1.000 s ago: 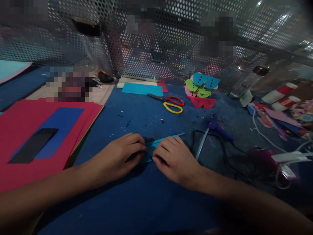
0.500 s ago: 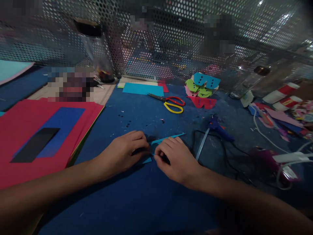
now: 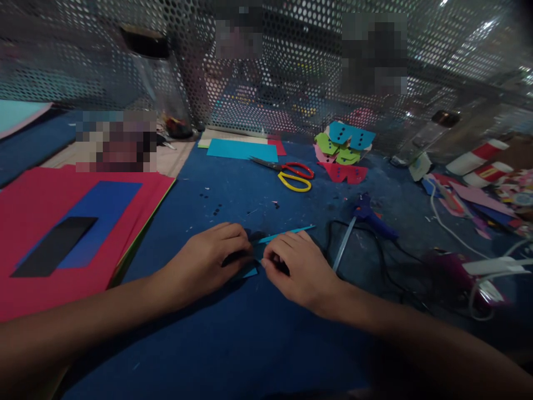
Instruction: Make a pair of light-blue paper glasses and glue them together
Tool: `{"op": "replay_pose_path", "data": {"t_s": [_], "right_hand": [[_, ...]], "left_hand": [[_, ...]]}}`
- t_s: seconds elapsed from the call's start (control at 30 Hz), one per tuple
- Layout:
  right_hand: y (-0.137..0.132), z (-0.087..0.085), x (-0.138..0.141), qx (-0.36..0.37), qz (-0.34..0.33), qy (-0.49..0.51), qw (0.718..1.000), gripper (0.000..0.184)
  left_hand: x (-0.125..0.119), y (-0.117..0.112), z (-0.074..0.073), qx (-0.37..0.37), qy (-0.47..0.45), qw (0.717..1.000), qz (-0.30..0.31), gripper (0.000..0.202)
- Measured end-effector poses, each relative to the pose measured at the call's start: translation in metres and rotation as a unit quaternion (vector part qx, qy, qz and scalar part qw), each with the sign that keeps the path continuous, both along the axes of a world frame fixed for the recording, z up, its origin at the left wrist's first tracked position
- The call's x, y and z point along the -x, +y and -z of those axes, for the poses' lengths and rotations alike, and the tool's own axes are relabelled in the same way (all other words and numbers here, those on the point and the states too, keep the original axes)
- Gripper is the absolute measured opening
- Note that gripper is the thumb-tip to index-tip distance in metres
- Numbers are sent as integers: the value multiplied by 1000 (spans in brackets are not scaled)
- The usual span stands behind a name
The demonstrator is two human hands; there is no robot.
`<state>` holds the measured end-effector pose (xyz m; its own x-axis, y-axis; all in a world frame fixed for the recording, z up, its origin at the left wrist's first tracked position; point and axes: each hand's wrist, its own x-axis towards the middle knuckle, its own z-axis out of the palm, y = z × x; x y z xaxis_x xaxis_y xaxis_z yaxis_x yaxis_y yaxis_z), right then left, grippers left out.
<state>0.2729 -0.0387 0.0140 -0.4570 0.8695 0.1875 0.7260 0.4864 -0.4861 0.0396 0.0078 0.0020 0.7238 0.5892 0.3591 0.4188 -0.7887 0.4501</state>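
Both hands work close together on a piece of blue paper (image 3: 285,234) low over the blue tabletop. My left hand (image 3: 220,253) curls its fingers onto the paper's left part. My right hand (image 3: 295,266) pinches the paper from the right, its thumb and fingertips close to the left fingers. A thin, pointed strip of the paper sticks out behind the right hand, and a corner shows below the left fingers. The hands hide most of the paper, so its fold or shape cannot be made out.
Scissors (image 3: 287,173) lie beyond the hands, by a blue paper sheet (image 3: 241,150). Stacked paper cutouts (image 3: 345,150) sit at the back. A glue gun (image 3: 370,215) with its black cord lies right. Red sheets (image 3: 37,222) are stacked left, below a perforated metal screen (image 3: 291,61).
Both hands stay on the blue paper in nearly the same pose, with the fingertips shifted only slightly. The whole view has moved a little.
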Motion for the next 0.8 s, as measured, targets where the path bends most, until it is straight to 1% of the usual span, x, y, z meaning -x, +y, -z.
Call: {"op": "replay_pose_path", "data": {"t_s": [0.23,0.47,0.63,0.8], "right_hand": [[0,0,0,-3,3,-14,1000,10],[-1,1,0,-18,-3,-46,999,9],[-1,0,2,-29,1,-53,998,11],[-1,-2,3,-21,0,-62,998,11]], "left_hand": [[8,-7,-4,-74,6,997,33,19],[11,-10,-2,-145,26,988,50,21],[16,-13,2,-159,38,985,52,21],[20,-17,3,-159,67,983,58,25]]}}
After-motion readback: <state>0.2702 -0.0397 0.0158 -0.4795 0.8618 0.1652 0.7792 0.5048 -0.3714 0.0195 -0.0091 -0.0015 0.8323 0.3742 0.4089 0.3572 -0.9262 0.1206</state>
